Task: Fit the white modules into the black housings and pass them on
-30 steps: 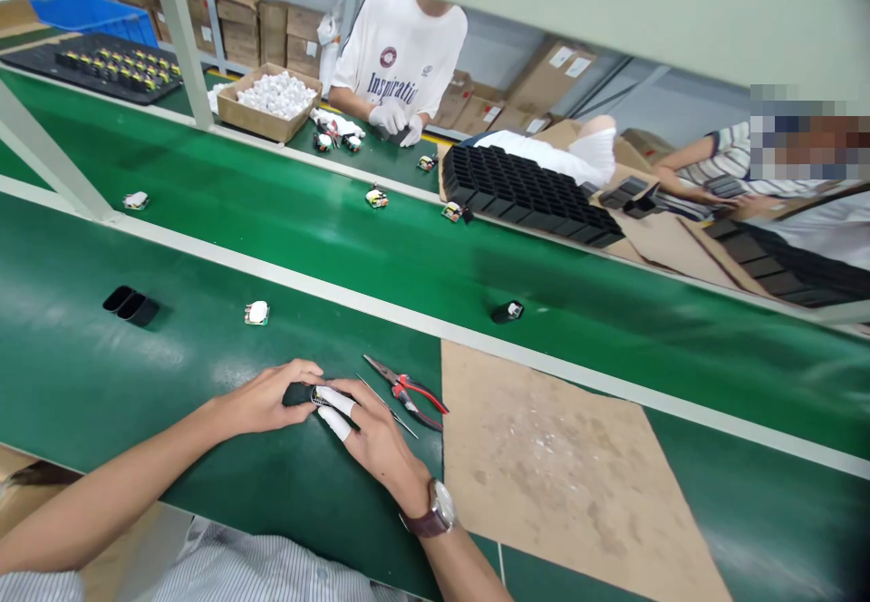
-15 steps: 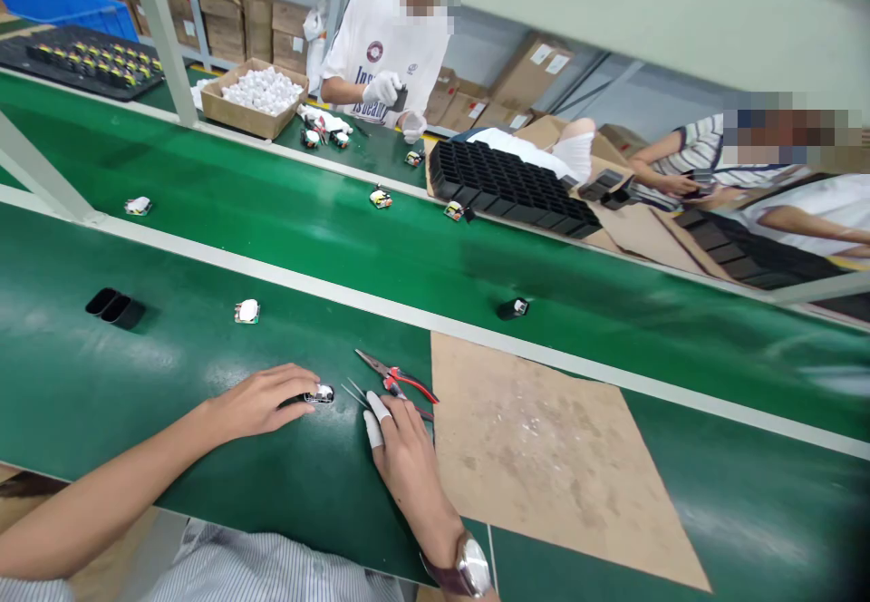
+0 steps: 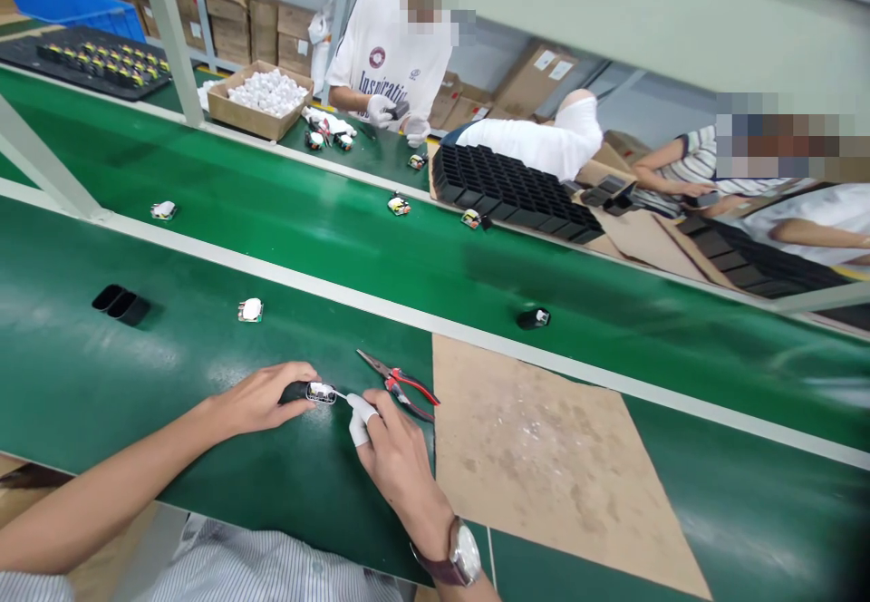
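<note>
My left hand (image 3: 268, 398) grips a black plastic housing (image 3: 294, 393) lying on its side, its open end turned to the right. A white part and a circuit board (image 3: 321, 392) show inside that end. My right hand (image 3: 391, 443), with white finger cots on two fingers, pinches metal tweezers (image 3: 341, 394). Their tips meet the housing's open end; whether they grip anything there is too small to tell. Just behind my right hand lie red-and-black needle-nose pliers (image 3: 394, 378). A small circuit board with a white top (image 3: 251, 310) rests farther back.
Two black empty housings (image 3: 120, 304) stand at the left. A brown cardboard sheet (image 3: 544, 457) covers the bench at right. Beyond a pale rail (image 3: 381, 305), a green conveyor (image 3: 305, 212) carries boards and a black housing (image 3: 534, 317). Co-workers sit across it, near a black tray (image 3: 517, 194).
My right hand has moved left, bringing the tweezers to the housing's open end. My left hand now shows more of the housing. Items on the conveyor have shifted right.
</note>
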### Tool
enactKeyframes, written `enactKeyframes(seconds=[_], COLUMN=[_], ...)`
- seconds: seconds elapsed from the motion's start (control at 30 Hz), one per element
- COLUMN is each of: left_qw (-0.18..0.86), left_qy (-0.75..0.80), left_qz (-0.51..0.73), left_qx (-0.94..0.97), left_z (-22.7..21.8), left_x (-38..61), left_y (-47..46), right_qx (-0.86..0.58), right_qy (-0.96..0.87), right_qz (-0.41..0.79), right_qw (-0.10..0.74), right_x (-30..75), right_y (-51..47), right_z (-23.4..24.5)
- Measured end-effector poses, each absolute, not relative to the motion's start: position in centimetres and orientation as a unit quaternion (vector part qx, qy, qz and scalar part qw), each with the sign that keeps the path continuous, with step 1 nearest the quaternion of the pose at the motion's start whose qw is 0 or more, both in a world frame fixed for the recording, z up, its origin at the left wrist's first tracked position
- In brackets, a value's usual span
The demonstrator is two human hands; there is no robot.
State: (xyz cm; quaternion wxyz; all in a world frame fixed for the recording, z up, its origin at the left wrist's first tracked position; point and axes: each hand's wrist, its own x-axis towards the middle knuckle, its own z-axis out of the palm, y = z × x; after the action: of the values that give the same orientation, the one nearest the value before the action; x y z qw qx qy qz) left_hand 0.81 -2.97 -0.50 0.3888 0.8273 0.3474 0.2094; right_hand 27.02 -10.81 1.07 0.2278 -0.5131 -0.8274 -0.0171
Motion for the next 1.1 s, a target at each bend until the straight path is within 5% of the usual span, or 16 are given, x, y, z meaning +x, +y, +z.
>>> enactKeyframes(seconds=[1.1], left_qw=[0.391], left_qy=[0.331], left_qz=[0.224], left_qx=[0.829], left_z=[-0.7], left_x=[0.8], left_y=[-2.8], right_qx=[-0.443], right_qy=[-0.877], right_qz=[-0.037], right_qw=[0.184], right_x=[26.6], right_y=[-9.8], right_z=[4.7])
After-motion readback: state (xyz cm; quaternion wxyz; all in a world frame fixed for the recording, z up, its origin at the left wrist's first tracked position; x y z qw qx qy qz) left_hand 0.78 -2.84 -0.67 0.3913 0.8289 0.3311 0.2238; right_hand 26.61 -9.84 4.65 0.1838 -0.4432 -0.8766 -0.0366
